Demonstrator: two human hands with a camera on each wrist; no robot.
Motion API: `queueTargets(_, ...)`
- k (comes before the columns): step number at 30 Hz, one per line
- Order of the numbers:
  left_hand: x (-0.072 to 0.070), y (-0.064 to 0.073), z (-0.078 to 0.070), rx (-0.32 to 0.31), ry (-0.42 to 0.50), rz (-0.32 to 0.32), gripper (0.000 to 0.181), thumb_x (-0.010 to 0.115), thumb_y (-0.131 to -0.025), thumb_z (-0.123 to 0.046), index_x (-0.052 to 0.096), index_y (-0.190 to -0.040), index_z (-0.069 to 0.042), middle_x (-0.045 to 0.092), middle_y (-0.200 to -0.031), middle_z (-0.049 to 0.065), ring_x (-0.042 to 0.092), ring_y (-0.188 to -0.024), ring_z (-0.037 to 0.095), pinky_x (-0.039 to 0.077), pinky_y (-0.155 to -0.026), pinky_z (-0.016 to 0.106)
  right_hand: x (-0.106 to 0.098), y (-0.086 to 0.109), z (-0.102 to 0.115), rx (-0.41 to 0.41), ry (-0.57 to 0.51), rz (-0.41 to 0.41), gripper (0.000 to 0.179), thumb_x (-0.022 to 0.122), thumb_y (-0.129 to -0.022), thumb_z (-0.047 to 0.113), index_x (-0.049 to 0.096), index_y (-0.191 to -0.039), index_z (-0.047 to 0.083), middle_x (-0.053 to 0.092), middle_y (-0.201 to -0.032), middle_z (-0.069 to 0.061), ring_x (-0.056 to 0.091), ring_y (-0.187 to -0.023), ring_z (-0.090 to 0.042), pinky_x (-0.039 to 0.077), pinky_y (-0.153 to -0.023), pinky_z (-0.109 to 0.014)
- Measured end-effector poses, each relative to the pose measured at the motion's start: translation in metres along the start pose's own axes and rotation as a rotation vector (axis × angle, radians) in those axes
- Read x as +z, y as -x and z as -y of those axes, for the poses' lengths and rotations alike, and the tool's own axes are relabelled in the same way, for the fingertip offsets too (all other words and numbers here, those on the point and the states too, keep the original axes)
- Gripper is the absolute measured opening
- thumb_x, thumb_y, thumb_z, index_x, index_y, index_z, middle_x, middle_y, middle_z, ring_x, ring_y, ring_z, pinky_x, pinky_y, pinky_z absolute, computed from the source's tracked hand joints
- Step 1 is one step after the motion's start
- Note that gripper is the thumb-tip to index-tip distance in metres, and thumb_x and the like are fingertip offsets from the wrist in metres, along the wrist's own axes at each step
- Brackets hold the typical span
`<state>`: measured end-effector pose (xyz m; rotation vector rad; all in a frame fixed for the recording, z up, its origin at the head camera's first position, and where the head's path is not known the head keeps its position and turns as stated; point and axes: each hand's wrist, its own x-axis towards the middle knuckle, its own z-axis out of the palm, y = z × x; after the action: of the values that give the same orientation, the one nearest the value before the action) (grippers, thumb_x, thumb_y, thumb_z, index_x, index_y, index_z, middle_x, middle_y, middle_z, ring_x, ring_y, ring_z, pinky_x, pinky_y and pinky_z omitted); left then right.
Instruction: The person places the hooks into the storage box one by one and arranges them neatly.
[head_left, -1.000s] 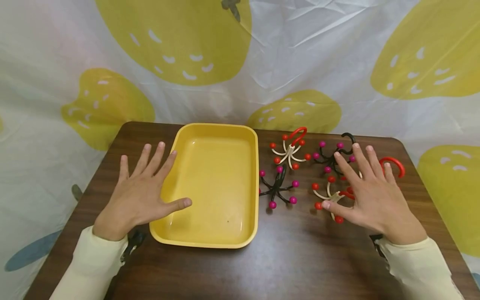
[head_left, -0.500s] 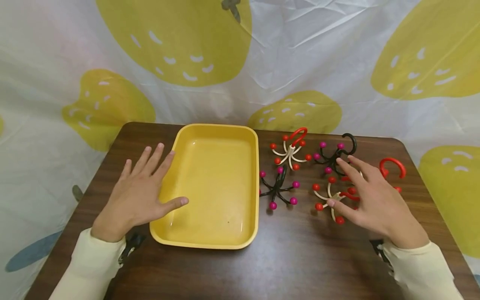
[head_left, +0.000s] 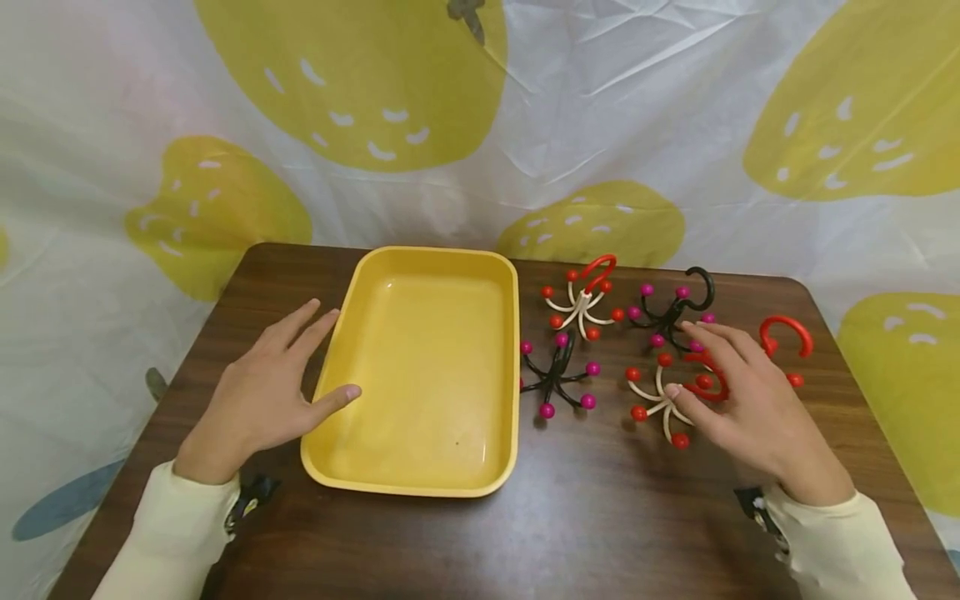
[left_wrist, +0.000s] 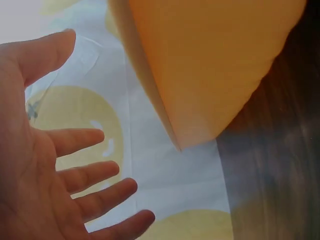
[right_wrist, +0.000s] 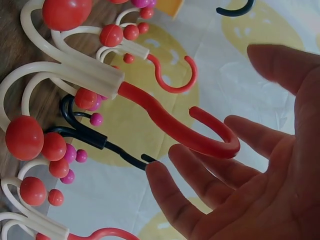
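Several claw-like hanger hooks with ball-tipped arms stand on the table's right side. My right hand [head_left: 757, 408] hovers over the near white hanger hook [head_left: 666, 402], fingers slightly bent. In the right wrist view the red hook end [right_wrist: 155, 110] of that hanger rises beside the fingertips, with no grip on it visible. My left hand [head_left: 255, 400] hovers by the left edge of a yellow tray [head_left: 420, 375], thumb over the rim, fingers spread. The left wrist view shows that hand [left_wrist: 30, 175] apart from the tray wall [left_wrist: 215, 65], holding nothing.
A white hanger hook [head_left: 582, 305] stands behind a black one [head_left: 555, 377] right of the tray. Another black hanger hook [head_left: 667, 319] is farther back, and a red hook [head_left: 787, 323] shows at far right. A lemon-print cloth [head_left: 420, 200] hangs behind the brown table [head_left: 570, 533].
My right hand has lowered toward the near white hanger hook, its fingers bending from spread to slightly curved. My left hand has shifted a little left and its fingers have relaxed.
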<state>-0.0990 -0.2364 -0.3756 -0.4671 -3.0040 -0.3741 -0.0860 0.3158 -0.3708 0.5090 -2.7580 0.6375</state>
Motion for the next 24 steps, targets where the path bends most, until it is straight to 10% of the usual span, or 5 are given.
queueTargets(4,0.002,0.001,0.004,0.0,0.025,-0.044,0.094,0.07,-0.092,-0.067,0.036,-0.166,-0.019,0.037,-0.169,0.016,0.044,-0.146,0.049,0.056,-0.085,0.074,0.0,0.003,-0.001,0.003,-0.018,-0.045,0.078,0.088,-0.086,0.022,0.053,-0.156,0.018,0.057,-0.146,-0.017,0.057,-0.127,-0.04,0.046,-0.097,-0.056)
queueTargets(11,0.011,0.003,0.012,0.006,0.138,-0.093,0.079,0.075,-0.095,-0.052,0.047,-0.159,-0.015,0.047,-0.16,0.017,0.063,-0.125,0.044,0.058,-0.09,0.065,0.002,0.007,-0.004,-0.035,-0.01,-0.125,0.069,0.087,-0.084,0.013,0.061,-0.148,0.013,0.066,-0.135,-0.012,0.063,-0.115,-0.025,0.036,-0.092,-0.008)
queueTargets(24,0.026,-0.001,0.025,-0.05,0.417,-0.097,0.051,0.072,-0.102,-0.032,0.06,-0.147,-0.01,0.064,-0.139,0.014,0.07,-0.115,0.033,0.058,-0.073,0.029,0.002,0.019,-0.017,0.021,-0.117,-0.21,0.048,0.08,-0.085,-0.002,0.072,-0.132,0.007,0.072,-0.109,-0.001,0.056,-0.086,0.017,0.049,-0.067,-0.003)
